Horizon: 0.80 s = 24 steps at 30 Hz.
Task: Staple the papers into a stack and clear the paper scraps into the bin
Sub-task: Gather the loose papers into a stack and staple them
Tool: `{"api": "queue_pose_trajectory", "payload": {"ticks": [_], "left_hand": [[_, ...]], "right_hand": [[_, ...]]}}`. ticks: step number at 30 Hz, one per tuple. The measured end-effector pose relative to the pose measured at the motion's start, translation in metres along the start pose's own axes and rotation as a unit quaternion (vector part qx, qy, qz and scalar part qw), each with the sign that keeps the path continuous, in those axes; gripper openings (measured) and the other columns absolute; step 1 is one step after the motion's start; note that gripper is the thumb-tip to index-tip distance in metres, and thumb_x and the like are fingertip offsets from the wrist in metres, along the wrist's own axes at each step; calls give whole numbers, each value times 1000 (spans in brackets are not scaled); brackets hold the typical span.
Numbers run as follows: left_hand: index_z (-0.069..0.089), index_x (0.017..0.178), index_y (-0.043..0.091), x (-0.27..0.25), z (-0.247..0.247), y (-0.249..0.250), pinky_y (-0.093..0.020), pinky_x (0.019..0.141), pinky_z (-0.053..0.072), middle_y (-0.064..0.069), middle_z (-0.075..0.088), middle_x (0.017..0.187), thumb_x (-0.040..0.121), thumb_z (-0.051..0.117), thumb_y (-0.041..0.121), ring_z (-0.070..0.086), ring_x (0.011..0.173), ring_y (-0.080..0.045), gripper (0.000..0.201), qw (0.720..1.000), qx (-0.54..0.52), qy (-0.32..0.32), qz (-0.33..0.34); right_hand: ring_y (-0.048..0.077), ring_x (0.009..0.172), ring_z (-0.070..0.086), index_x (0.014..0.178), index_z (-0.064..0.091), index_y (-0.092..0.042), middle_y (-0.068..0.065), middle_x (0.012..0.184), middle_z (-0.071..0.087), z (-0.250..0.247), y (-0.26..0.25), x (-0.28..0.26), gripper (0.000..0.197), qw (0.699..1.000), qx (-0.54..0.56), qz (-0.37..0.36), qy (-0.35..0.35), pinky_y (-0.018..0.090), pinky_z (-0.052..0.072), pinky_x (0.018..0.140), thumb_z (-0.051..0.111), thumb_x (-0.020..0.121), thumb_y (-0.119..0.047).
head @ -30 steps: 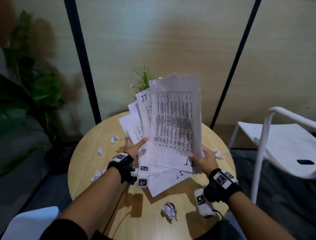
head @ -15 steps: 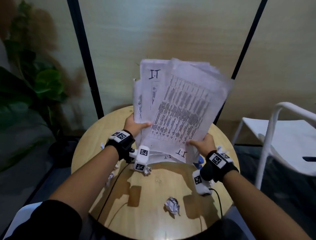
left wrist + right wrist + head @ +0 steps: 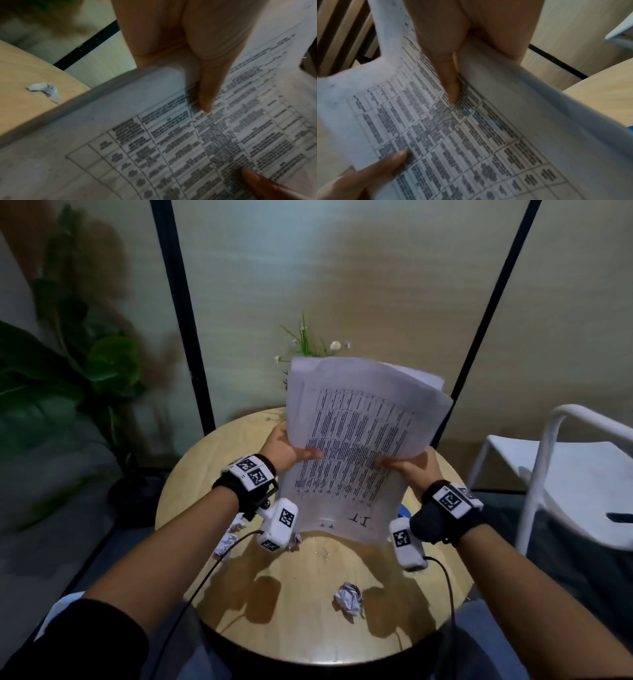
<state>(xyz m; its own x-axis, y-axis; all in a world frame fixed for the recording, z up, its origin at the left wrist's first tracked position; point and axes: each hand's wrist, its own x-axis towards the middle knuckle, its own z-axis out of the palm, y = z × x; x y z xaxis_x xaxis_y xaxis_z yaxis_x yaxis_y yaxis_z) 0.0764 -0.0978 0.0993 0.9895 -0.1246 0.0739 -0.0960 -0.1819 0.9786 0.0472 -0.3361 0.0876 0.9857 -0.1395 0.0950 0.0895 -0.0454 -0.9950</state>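
Observation:
A sheaf of printed papers (image 3: 356, 446) stands nearly upright above the round wooden table (image 3: 308, 628), its bottom edge just over the tabletop. My left hand (image 3: 287, 448) grips the sheaf's left side, thumb across the printed face (image 3: 207, 94). My right hand (image 3: 411, 467) grips its right side, thumb likewise on the print (image 3: 452, 86). A crumpled paper ball (image 3: 349, 599) lies on the near part of the table. Smaller scraps (image 3: 227, 537) lie at the table's left, and one scrap (image 3: 45, 89) shows in the left wrist view. A small blue thing (image 3: 404, 511) peeks from behind the sheaf; no bin is in view.
A white chair (image 3: 561, 474) stands close on the right with a dark object (image 3: 620, 517) on its seat. A small flowering plant (image 3: 308, 344) rises behind the papers. A large leafy plant (image 3: 78, 364) fills the left. Cables (image 3: 205, 580) trail from both wrists over the table.
The fanned, splayed sheets have been drawn together into one sheaf and lowered toward the tabletop. Both hands have kept their grip on its sides.

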Motion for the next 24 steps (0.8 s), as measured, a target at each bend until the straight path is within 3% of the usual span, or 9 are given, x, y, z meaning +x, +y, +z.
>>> {"api": "queue_pose_trajectory", "payload": {"ticks": [2, 5, 8, 10, 13, 18, 21, 24], "left_hand": [[56, 119, -6, 1, 1, 6, -46, 101, 47, -18, 64, 117, 63, 83, 11, 59, 112, -32, 64, 1000, 0, 29, 2], [60, 109, -1, 2, -5, 21, -35, 85, 51, -11, 65, 100, 70, 79, 9, 61, 98, -24, 44, 999, 0, 44, 29], [59, 114, 0, 0, -5, 29, -33, 89, 50, -6, 65, 101, 71, 78, 9, 61, 100, -23, 48, 997, -24, 42, 51], [58, 115, -1, -2, -1, 25, -30, 89, 48, -8, 64, 105, 72, 78, 9, 61, 100, -21, 48, 997, -4, 53, 50], [57, 116, 0, -2, 5, 11, -28, 86, 47, -7, 63, 104, 73, 78, 12, 61, 99, -21, 50, 997, 18, 71, 20], [46, 127, 1, 0, 13, 9, -26, 88, 43, -12, 59, 115, 85, 64, 3, 55, 101, -19, 46, 993, -6, 118, 8], [48, 118, 5, 5, 10, 19, -26, 83, 43, -9, 58, 105, 82, 66, 0, 55, 93, -18, 40, 988, -25, 146, 40], [41, 108, 13, 6, 3, 20, -22, 75, 47, 2, 58, 94, 80, 68, 0, 56, 84, -11, 40, 984, -44, 154, 77]], "right_hand": [[26, 94, 66, 97, 66, -9, 8, 99, 69, 5, -6, 0, 38, 1000, 1, -7, 16, 48, 53, 88, 79, 63, 4], [25, 90, 66, 93, 65, -14, 2, 94, 69, 6, -17, 1, 36, 999, 9, -15, 42, 44, 54, 84, 80, 64, 1], [24, 91, 65, 93, 63, -17, -1, 94, 68, 2, -25, -2, 36, 999, 2, -32, 23, 43, 53, 83, 79, 65, 1], [26, 95, 64, 94, 62, -15, 4, 98, 68, 2, -23, -6, 36, 999, -16, -29, 6, 44, 53, 85, 77, 66, 4], [27, 93, 63, 99, 60, -6, 17, 106, 66, 3, -12, -9, 38, 999, -21, -11, 33, 44, 52, 85, 76, 67, 8], [29, 94, 61, 97, 59, -6, 19, 104, 65, 9, -12, -6, 23, 997, -32, -15, 66, 52, 51, 90, 69, 78, 3], [28, 92, 62, 95, 59, -9, 13, 97, 65, 10, -24, -2, 20, 995, -30, -47, 77, 52, 52, 89, 68, 80, 1], [25, 92, 61, 100, 56, -10, 7, 95, 64, 9, -31, -3, 27, 994, -18, -63, 86, 46, 53, 88, 70, 79, 0]]}}
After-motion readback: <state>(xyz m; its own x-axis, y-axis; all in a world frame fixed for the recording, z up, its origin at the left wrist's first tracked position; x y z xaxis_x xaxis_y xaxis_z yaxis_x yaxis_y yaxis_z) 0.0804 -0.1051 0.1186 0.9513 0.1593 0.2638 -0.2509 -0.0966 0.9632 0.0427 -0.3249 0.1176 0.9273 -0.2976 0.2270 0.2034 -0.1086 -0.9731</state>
